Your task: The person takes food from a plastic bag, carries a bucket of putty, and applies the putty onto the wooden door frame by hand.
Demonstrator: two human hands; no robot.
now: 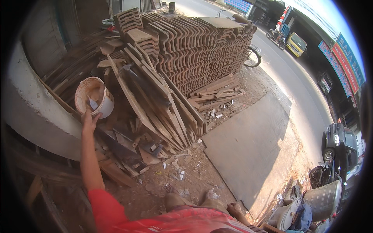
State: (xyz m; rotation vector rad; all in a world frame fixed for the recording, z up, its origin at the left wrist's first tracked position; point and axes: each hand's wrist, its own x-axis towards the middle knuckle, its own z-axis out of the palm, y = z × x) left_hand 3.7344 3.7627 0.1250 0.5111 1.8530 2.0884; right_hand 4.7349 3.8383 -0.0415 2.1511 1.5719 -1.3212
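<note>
The person's left arm is stretching far forward and up from the lower edge, nearly straight, its red sleeve ending above the elbow. The left hand is reaching the lower rim of a white bucket, fingers spread upward and touching that rim; whether they are closing around it cannot be told from this angle. The right hand is not showing anywhere in the picture.

The bucket is tilting with its mouth turned toward the camera, resting among leaning wooden planks. Its inside is smeared brownish, and a small pale tool or scrap is lying within; what it is exactly is too small to tell.

Just right of the bucket, the planks are slanting down toward the dirt ground, with offcuts and chips scattered below them. Behind and right of the bucket, a tall stack of curved roof tiles is standing. Left of the bucket, a pale curved concrete wall is sweeping past. Well right of the bucket, a grey concrete slab is lying flat, with a road beyond it and a parked motorbike at the far right edge.
</note>
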